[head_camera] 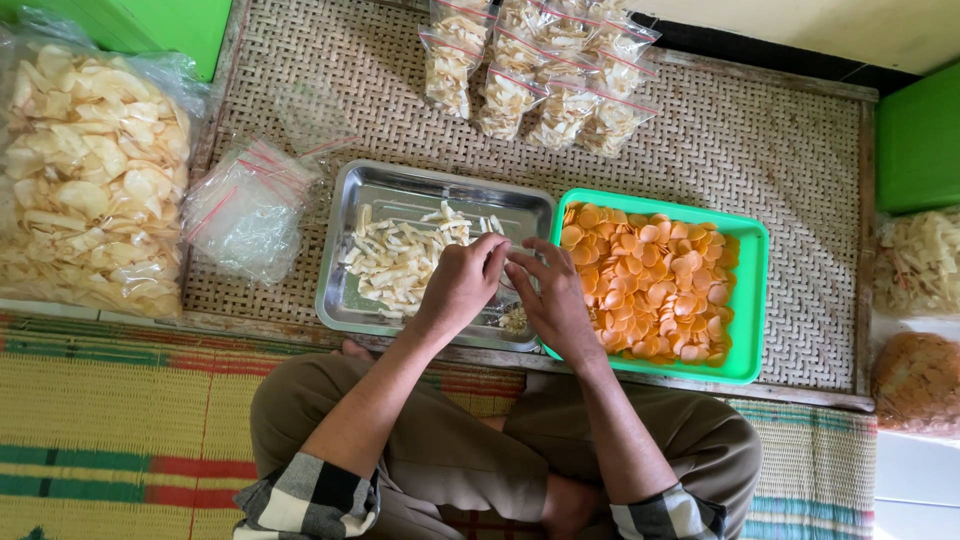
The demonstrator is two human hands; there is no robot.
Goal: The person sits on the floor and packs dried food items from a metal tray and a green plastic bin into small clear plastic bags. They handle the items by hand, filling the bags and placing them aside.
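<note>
My left hand (pixel 462 282) and my right hand (pixel 552 298) meet over the right end of a steel tray (pixel 345 300) that holds pale white chips (pixel 400 255). The fingers of both hands pinch the mouth of a small clear plastic bag (pixel 514 318), which hangs between them with a few pale chips in its bottom. Right beside my right hand stands a green plastic tray (pixel 755 300) filled with round orange chips (pixel 650 280).
Both trays rest on a low woven rattan table (pixel 760 150). A pile of empty clear bags (pixel 245 210) and a big sack of pale chips (pixel 85 180) lie left. Several filled small bags (pixel 545 70) lie at the back. More bagged chips (pixel 915 262) sit at right.
</note>
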